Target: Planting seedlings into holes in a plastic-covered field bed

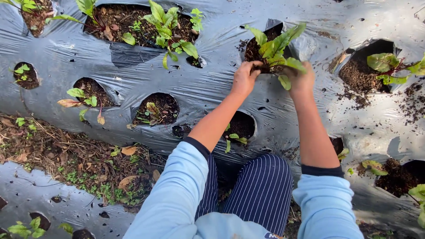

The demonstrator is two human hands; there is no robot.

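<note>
A leafy green seedling (277, 48) with reddish stems stands in a soil-filled hole (256, 49) cut in the black plastic mulch sheet (212, 84). My left hand (245, 77) presses at the plant's base on its left side, fingers curled into the soil. My right hand (301, 79) is at the plant's right side, partly under the leaves, fingers hidden. Both arms wear light blue sleeves pushed up, and my striped knee (261, 186) is below.
Other holes hold plants: a leafy cluster (166, 26) at top, a red-stemmed seedling (389, 66) at right, small ones (84, 95) at left. Loose soil (407, 106) lies scattered on the sheet. A furrow of dry leaves and weeds (75, 159) runs lower left.
</note>
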